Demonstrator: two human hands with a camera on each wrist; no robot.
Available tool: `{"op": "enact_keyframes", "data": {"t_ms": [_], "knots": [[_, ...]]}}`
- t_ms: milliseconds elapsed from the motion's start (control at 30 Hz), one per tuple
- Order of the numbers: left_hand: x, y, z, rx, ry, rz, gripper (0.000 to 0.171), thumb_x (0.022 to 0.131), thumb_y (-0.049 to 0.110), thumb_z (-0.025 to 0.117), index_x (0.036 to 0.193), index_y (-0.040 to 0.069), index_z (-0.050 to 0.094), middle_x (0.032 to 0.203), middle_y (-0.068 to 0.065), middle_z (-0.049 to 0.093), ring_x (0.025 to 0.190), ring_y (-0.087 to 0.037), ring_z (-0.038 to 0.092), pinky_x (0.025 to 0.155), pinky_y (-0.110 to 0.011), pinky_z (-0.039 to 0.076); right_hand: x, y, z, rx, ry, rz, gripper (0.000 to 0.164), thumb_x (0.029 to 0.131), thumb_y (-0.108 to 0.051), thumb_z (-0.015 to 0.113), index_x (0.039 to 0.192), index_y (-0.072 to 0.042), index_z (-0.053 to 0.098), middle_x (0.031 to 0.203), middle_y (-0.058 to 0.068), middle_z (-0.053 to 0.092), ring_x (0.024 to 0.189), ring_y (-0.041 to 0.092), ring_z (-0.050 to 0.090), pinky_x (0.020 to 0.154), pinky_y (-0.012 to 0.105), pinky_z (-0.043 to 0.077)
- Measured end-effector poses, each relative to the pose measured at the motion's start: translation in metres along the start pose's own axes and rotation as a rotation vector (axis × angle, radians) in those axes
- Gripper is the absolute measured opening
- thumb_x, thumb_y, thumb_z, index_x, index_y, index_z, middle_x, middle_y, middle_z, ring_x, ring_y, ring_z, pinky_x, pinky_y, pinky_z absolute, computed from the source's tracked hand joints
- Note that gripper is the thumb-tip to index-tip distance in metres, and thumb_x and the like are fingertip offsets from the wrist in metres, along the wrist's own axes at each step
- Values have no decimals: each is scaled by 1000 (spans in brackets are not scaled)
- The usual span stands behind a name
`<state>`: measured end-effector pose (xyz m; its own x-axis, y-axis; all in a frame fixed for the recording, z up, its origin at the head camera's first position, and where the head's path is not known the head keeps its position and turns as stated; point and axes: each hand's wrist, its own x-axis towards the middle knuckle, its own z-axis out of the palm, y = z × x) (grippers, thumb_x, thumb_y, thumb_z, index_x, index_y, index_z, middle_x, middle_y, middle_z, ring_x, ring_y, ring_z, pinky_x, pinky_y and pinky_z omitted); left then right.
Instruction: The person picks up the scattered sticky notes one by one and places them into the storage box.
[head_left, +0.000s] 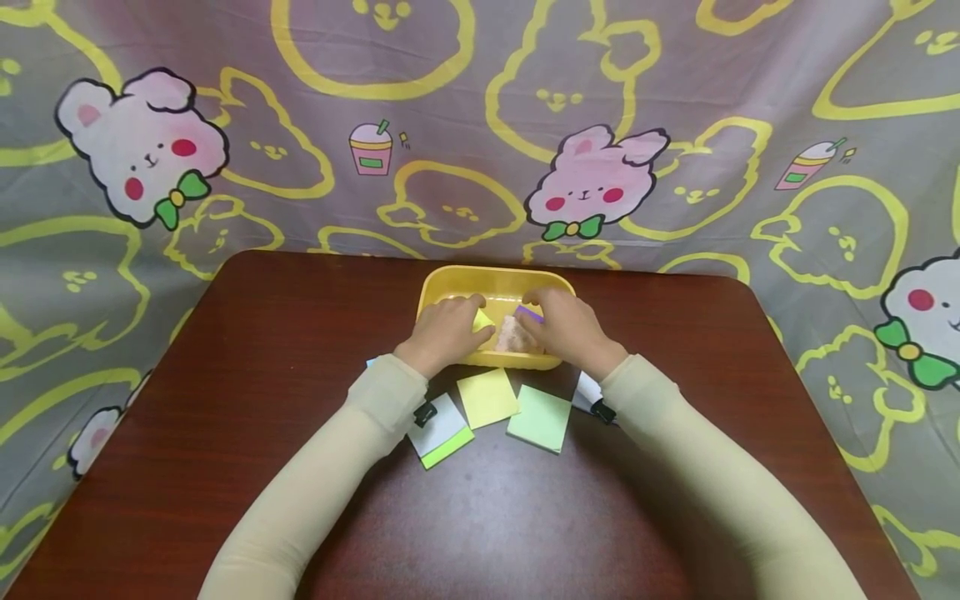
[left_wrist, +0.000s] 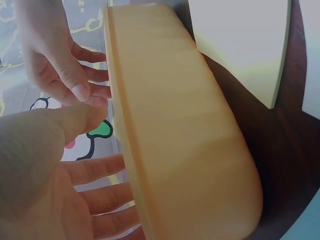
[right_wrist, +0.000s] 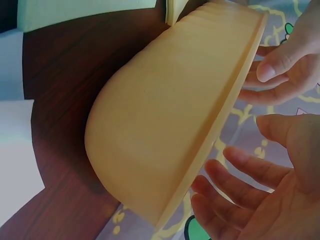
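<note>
A yellow plastic tub (head_left: 498, 360) stands near the back of the table, and both hands reach over it. My left hand (head_left: 448, 330) is at the tub's left side, its fingers loosely bent past the rim, beside a bright yellow piece (head_left: 483, 321). At the right side my right hand (head_left: 568, 325) has relaxed, spread fingers near a purple piece (head_left: 529, 314). A pale, lumpy beige thing (head_left: 515, 337) lies inside between the hands. In the wrist views, the tub's wall (left_wrist: 170, 115) hides some fingertips of the left hand; no thing shows in either grasp.
In front of the tub lie a yellow note pad (head_left: 487, 398), a pale green pad (head_left: 540, 418) and a grey-white pad with a lime edge (head_left: 439, 429). A whitish pad (head_left: 588, 390) is partly hidden under the right wrist. A patterned cloth (head_left: 450, 208) hangs behind the table.
</note>
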<state>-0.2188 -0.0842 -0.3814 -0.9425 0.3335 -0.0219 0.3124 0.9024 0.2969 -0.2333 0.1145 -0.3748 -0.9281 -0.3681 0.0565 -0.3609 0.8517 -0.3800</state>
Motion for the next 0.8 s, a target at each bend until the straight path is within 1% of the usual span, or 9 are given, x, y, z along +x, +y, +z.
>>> {"op": "enact_keyframes", "data": {"t_ms": [167, 300, 467, 667, 800], "knots": [[-3, 0, -3, -3, 8, 0, 53, 89, 45, 55, 131, 11, 54, 106, -7, 66, 76, -18, 56, 63, -34, 47, -4, -2, 0, -3, 4, -8, 43, 89, -38, 57, 114, -4, 64, 110, 11, 66, 80, 20, 55, 69, 40, 51], [-5, 2, -5, 5, 21, 4, 53, 89, 45, 54, 130, 11, 55, 104, -7, 66, 73, -17, 55, 61, -34, 47, -6, -5, -1, -9, 7, -14, 43, 89, -38, 58, 114, -4, 64, 111, 11, 65, 83, 19, 56, 70, 40, 51], [-7, 2, -6, 15, 30, 6, 53, 89, 45, 54, 130, 12, 55, 106, -7, 66, 77, -18, 58, 63, -35, 48, -9, -7, -1, -18, 16, -21, 44, 88, -39, 59, 114, -5, 64, 111, 10, 65, 85, 19, 57, 71, 41, 52], [-9, 2, -8, 16, 33, 0, 54, 89, 47, 54, 130, 12, 54, 109, -8, 66, 84, -20, 60, 65, -37, 49, -12, -10, -2, -4, 26, -22, 43, 87, -38, 61, 115, -5, 64, 112, 10, 65, 91, 21, 58, 76, 43, 52], [-11, 1, -9, 16, 37, 2, 54, 89, 47, 54, 130, 12, 54, 109, -8, 66, 85, -21, 61, 65, -38, 50, -15, -13, -2, -4, 26, -19, 44, 87, -42, 61, 114, -7, 65, 111, 8, 65, 95, 22, 59, 79, 42, 51]]}}
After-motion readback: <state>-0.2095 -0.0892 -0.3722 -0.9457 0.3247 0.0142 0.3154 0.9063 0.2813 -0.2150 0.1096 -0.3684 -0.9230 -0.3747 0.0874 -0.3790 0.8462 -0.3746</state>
